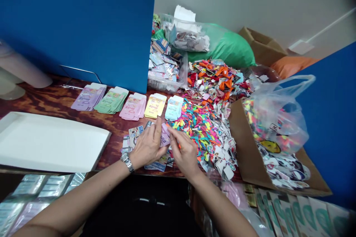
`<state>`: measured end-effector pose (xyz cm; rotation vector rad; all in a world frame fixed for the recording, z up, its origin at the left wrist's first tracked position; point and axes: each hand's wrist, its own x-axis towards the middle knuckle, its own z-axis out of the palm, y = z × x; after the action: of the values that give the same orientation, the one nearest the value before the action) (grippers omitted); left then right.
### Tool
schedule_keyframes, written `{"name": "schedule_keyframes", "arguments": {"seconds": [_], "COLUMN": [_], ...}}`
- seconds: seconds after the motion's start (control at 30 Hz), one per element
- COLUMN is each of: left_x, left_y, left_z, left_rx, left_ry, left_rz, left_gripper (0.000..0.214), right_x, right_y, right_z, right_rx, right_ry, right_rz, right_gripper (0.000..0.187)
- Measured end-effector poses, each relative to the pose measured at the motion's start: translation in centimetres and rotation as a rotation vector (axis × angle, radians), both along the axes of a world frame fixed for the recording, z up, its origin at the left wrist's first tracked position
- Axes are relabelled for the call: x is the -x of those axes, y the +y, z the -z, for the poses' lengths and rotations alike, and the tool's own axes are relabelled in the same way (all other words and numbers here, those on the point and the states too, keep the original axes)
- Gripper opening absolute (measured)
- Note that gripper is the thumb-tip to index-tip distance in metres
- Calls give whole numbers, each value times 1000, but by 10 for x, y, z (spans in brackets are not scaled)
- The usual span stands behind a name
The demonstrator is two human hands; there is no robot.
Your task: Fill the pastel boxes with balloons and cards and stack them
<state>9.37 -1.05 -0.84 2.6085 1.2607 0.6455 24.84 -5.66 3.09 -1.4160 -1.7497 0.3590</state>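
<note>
A small purple printed card point(165, 136) is held up between my left hand point(148, 145) and my right hand point(183, 152), with the fingers of both hands pinching it. A silver wristwatch point(128, 163) sits on my left wrist. Loose printed cards point(135, 135) lie on the wooden table point(116, 129) beneath my left hand. Just beyond my right hand spreads a heap of bright paper scraps point(197, 129). Several sorted stacks of pastel packets run along the table, the nearest a light blue stack point(174, 108) and a yellow stack point(155, 105).
A white flat tray point(50, 142) lies at the table's left. To the right stands a cardboard box point(244, 148) holding a plastic bag of scraps point(275, 114). A blue partition point(75, 26) rises behind the table. A transparent bin of cards point(164, 70) and a green sack point(225, 46) stand beyond.
</note>
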Motion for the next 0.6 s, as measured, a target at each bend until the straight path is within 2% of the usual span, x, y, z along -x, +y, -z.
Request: {"name": "schedule_keyframes", "arguments": {"seconds": [0.13, 0.2, 0.3, 0.4, 0.6], "left_x": [3, 5, 18, 47, 125], "left_y": [-1, -3, -11, -24, -43], "left_z": [-1, 0, 1, 6, 22], "left_rx": [-15, 4, 69, 102, 60], "left_ry": [28, 26, 19, 21, 123], "left_rz": [-2, -16, -48, -101, -399], "left_gripper": [100, 99, 99, 97, 90], "right_x": [16, 23, 30, 34, 39], "right_y": [-8, -9, -8, -6, 2], "right_z": [27, 36, 40, 37, 43], "right_rx": [-78, -74, -25, 59, 96], "right_ry": [31, 28, 61, 103, 93], "right_rz": [75, 56, -16, -115, -159], "right_gripper": [51, 53, 53, 55, 48]}}
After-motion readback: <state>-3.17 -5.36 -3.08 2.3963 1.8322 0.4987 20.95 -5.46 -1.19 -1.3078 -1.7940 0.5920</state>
